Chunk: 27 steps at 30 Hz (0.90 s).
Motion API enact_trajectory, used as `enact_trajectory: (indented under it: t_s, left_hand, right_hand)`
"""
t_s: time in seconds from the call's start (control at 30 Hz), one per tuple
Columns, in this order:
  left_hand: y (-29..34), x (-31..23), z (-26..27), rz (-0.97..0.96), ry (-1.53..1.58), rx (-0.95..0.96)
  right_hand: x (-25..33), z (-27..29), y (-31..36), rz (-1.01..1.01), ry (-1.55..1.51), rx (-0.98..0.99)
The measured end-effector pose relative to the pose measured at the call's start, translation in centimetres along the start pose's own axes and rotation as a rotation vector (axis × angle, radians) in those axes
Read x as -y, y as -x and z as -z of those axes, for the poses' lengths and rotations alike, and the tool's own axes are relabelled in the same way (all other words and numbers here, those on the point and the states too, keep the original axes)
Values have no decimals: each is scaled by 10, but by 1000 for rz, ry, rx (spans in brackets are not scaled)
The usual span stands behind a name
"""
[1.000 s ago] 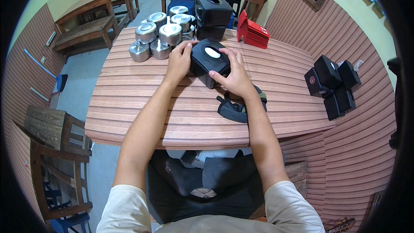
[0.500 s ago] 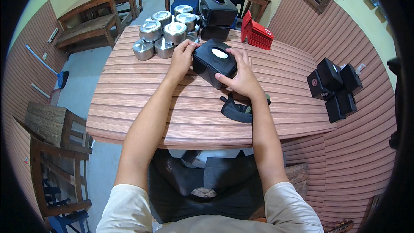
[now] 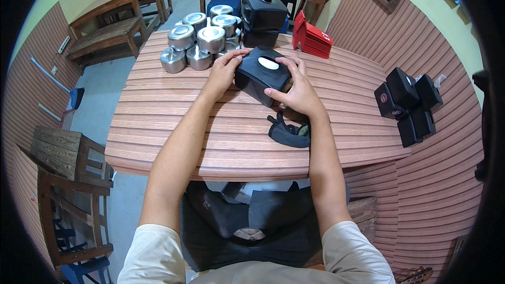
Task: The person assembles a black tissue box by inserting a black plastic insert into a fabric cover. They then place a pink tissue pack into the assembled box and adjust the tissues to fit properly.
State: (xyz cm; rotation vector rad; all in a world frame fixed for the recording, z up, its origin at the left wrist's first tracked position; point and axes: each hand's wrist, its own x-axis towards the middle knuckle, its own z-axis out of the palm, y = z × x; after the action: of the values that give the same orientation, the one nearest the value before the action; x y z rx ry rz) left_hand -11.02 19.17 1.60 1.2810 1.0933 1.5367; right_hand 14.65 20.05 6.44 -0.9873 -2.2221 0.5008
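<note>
Both hands have the black tissue box (image 3: 255, 85) in their grip, near the middle of the tabletop (image 3: 158, 121), just in front of the metal tins (image 3: 211, 41) and the stacked black boxes (image 3: 261, 18). The left hand (image 3: 223, 75) has thumb and fingers at the far left corner; the right hand (image 3: 296, 88) presses its thumb low on the near corner, its fingers curled over the top edge beside the oval opening. Whether the base sits flat is hard to tell.

To handle it well, an even, light squeeze at opposite corners seems best – the sides look soft enough to dent under a hard thumb. Keeping the right fingers off the opening would spare the white paper (image 3: 268, 63) inside from creasing.

The box has a dull, leathery skin with softened edges and a slightly sagging top. The tins are round, smooth and shiny, piled in tiers. The red stack (image 3: 314, 42) is made of thin, flat pieces leaning together. A dark cloth strap (image 3: 289, 134), limp and curled, lies near the right wrist, and the tabletop has a striped wood-grain look – probably smooth enough for a box to slide.
</note>
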Motion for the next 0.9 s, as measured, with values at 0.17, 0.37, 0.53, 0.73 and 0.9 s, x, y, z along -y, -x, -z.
enact_trajectory:
  t_s: [0.17,0.37,0.53,0.73,0.9]
  left_hand:
    - [-1,4,-1,-44,42,-25]
    - [-2,7,0,-76,35,-18]
    - [-2,5,-1,-80,9,-12]
    - [3,-8,2,-184,-211,62]
    - [12,-28,8,-126,-350,45]
  right_hand:
    - [-3,0,-3,21,22,12]
    - [-2,0,-3,-21,-27,35]
    - [-1,4,-3,-54,2,77]
    - [-3,2,-1,-14,-46,86]
    - [-4,-2,2,56,-115,109]
